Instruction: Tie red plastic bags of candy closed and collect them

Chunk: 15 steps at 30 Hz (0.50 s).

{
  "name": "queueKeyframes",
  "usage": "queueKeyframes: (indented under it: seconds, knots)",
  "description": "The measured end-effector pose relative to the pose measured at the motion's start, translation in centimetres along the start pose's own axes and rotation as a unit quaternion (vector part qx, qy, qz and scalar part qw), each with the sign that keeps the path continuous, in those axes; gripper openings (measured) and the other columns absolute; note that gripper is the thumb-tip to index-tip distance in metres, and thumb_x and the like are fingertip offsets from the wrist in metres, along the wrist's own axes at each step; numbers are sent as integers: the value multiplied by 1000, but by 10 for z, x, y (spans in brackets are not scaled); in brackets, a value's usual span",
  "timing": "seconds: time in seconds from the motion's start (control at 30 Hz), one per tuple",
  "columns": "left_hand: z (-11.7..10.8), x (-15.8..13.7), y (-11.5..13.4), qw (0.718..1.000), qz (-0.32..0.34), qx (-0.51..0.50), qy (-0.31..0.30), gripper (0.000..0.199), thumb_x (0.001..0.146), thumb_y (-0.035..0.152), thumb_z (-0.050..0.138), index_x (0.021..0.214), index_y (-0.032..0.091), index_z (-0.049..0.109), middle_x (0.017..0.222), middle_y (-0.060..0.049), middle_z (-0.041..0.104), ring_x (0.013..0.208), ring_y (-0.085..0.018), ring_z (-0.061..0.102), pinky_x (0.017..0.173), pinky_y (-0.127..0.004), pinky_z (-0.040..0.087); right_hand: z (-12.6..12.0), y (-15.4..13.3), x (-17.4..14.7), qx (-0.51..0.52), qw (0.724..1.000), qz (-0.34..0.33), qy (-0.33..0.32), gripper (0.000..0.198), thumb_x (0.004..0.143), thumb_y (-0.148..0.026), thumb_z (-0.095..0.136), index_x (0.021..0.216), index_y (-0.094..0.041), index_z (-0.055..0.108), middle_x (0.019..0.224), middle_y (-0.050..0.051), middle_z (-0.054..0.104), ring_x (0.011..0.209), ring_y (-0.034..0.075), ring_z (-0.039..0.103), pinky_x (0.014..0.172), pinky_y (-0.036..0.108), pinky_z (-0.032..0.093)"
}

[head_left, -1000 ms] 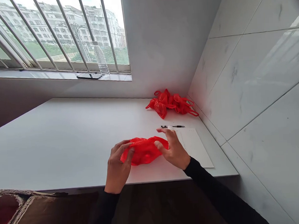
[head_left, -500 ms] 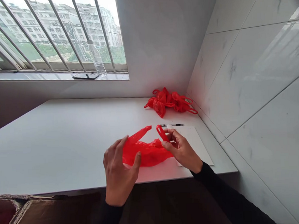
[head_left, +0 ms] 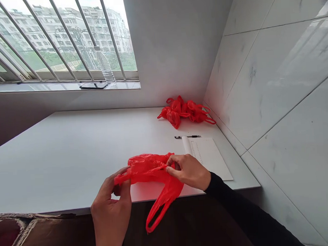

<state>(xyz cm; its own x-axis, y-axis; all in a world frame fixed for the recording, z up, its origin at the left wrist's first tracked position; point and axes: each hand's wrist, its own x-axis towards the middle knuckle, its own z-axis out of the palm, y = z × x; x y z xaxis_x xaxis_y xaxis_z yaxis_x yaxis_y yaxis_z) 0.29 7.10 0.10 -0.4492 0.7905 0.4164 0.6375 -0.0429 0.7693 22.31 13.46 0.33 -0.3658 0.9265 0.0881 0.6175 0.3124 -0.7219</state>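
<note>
A thin red plastic bag (head_left: pixel 151 167) is stretched between my hands at the front edge of the white table. My left hand (head_left: pixel 113 206) pinches the bag's left end between thumb and fingers. With thumb and fingertips closed, my right hand (head_left: pixel 187 169) grips the bag's right part. One looped handle of the bag hangs down over the table edge, below and between the hands. An open notepad (head_left: pixel 209 157) with rows of small marks lies beside my right hand, its left part behind the hand.
Several crumpled red plastic bags (head_left: pixel 182 111) lie in the back right corner of the table (head_left: pixel 72 153). A black pen (head_left: pixel 188 136) rests behind the notepad. On the windowsill are a clear bottle (head_left: pixel 105 67) and a phone (head_left: pixel 93 85). A cardboard box (head_left: pixel 49 235) stands at lower left.
My left hand has moved down and left and closed on the bag. The right hand has shifted lower, its grip now on the bag's body. A handle loop now hangs over the edge.
</note>
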Motion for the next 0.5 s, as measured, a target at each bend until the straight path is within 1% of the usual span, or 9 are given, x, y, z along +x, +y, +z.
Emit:
queueKeyframes:
  seconds: [0.07,0.13,0.27,0.3,0.37,0.4,0.43,0.47,0.5]
  knots:
    - [-9,-2,-4,999,-24,-23,-35,23,87,38,60,105,34,73,96,3,71,80,-18,63,71,-30,48,-6,-1,4,16,1000,4,24,14,92,-34,64,82,-24,67,59,-4,56,53,13,49,52,27,32]
    - [-17,-4,-9,998,-19,-28,-47,24,87,35,58,106,33,72,104,2,72,88,-20,66,79,-33,51,-16,-3,7,40,997,17,67,18,95,-38,58,87,-24,64,60,-5,55,55,14,51,53,28,34]
    - [-20,-10,-10,998,63,20,-24,25,85,37,63,108,30,70,115,-5,61,98,-25,63,81,-38,51,-26,-13,5,49,987,31,148,13,96,-37,58,96,-25,63,59,-5,53,54,15,52,55,30,37]
    - [-19,-11,-7,995,89,26,-21,25,85,39,64,108,30,70,118,-6,59,103,-26,61,83,-40,51,-25,-19,3,36,985,7,166,12,96,-34,58,102,-25,63,64,-4,56,58,17,55,59,31,41]
    - [-14,-11,1,991,123,17,-42,20,85,41,66,100,29,70,118,-6,60,110,-28,58,85,-40,50,-21,-32,-3,20,978,-91,186,14,97,-27,57,110,-26,61,80,0,65,77,20,61,74,35,48]
    - [-13,-10,4,991,119,1,-66,16,85,42,67,93,28,70,114,-6,62,109,-28,57,84,-40,49,-17,-38,-5,22,974,-153,168,15,97,-23,55,111,-27,60,90,1,67,88,22,62,82,36,49]
    - [-12,-8,7,991,90,-35,-95,15,84,42,68,84,27,69,108,-5,64,106,-28,57,83,-38,49,-14,-43,-7,27,971,-205,123,15,98,-19,53,109,-27,59,96,2,68,94,22,61,86,37,49]
    - [-11,-6,10,987,44,-88,-127,17,83,42,69,78,26,68,103,-5,65,102,-27,58,82,-37,48,-11,-46,-8,28,970,-236,59,16,98,-16,51,106,-27,59,98,2,68,94,21,62,85,35,50]
    - [-12,-3,11,977,-10,-146,-152,21,83,43,69,73,24,66,98,-5,65,98,-26,58,80,-36,48,-8,-46,-7,13,971,-240,-10,16,98,-15,50,104,-27,59,94,1,69,88,20,63,78,33,51]
